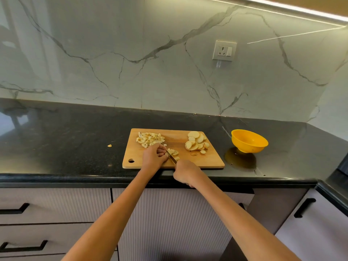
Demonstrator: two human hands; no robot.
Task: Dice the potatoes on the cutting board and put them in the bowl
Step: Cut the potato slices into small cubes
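Fingers [161, 153] of our left hand [153, 157] pin wet, slippery potato [173, 153]; right hand [185, 171] grips knife [171, 158]. We judge dice light, scatter-prone.

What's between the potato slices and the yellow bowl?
Nothing in the head view: past the potato slices comes bare cutting board, then bare black counter up to the yellow bowl.
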